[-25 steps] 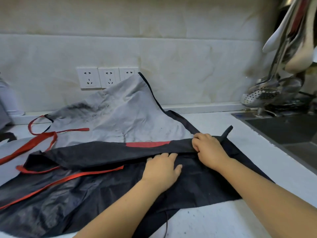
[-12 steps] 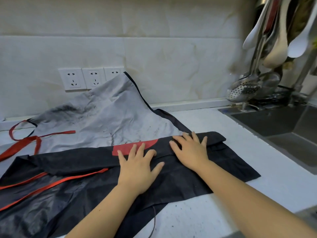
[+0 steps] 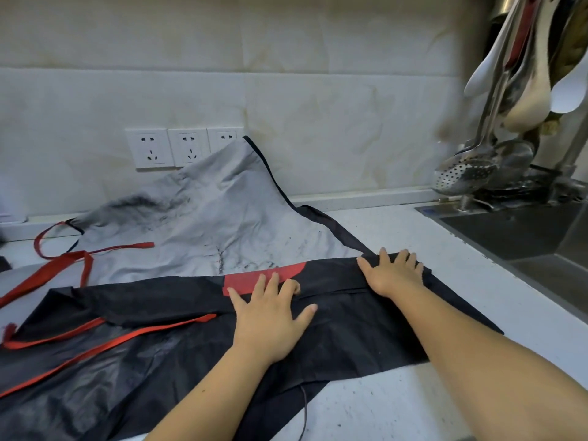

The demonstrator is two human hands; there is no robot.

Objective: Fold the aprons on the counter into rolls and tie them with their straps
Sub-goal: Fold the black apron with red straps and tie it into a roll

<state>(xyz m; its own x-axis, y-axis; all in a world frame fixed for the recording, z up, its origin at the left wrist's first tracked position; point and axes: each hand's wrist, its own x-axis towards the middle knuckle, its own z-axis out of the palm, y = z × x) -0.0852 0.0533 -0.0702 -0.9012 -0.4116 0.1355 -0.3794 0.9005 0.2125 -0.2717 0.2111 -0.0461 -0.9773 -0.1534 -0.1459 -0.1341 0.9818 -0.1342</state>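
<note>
Looking down on a pale bench [image 3: 397,409] under a marbled wall [image 3: 318,90]. Working on the black apron [image 3: 350,338], spread part-folded across the lower half of the frame and overlapping a grey apron [image 3: 222,224] behind. Pressing the fold flat with both palms, spread open and gripping nothing: left hand [image 3: 270,316] at centre, right hand [image 3: 393,273] right of centre. Probably worth smoothing outward along the crease, squaring edges before rolling, leaving the red straps [image 3: 105,345] at lower left free.

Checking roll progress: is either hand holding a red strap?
No, the left hand and right hand both press flat on the black apron, and the red straps lie loose further left.
</note>
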